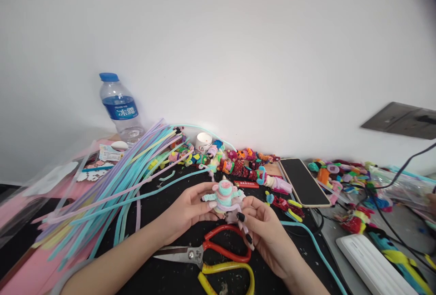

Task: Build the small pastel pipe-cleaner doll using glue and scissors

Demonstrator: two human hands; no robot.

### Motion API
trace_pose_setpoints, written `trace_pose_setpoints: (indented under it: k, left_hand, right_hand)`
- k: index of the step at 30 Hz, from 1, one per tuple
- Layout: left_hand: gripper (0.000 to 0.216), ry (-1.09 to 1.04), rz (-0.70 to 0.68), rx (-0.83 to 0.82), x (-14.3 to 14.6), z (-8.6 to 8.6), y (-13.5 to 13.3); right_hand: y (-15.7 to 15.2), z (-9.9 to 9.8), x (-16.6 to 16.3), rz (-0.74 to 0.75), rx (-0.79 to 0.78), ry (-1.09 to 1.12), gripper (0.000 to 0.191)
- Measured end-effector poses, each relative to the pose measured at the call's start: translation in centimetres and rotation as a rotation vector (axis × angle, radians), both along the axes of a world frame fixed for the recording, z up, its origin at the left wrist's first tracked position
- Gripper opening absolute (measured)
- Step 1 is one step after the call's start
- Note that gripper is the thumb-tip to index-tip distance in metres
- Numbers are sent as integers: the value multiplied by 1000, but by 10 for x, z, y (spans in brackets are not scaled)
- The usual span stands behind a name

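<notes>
A small fuzzy pipe-cleaner figure [225, 194] in teal, pink and lilac is held over the black mat. My left hand [189, 209] grips it from the left, fingers curled round its side. My right hand [264, 229] pinches its lower part and a pale lilac pipe-cleaner end from the right. Just below the hands lies a pair of scissors with red handles [207, 252], and a yellow-handled pair [226, 277] lies under it.
A big bundle of teal, lilac and yellow pipe cleaners [116, 186] fans across the left. A water bottle [121, 109] stands at the wall. Finished colourful figures [238, 161], a white cup [203, 141], a phone [303, 181], cables and a white power strip [368, 261] fill the right.
</notes>
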State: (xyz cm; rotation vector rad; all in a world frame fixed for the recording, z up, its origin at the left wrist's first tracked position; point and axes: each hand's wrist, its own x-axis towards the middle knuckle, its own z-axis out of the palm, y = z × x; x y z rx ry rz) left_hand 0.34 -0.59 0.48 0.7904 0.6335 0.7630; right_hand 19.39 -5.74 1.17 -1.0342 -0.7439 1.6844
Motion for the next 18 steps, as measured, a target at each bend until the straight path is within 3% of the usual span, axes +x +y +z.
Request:
trace_pose_setpoints:
  k: [18]
  left_hand:
    - [42, -2, -66, 12, -1, -2, 0]
  right_hand:
    - [1, 1, 1, -61, -29, 30, 22]
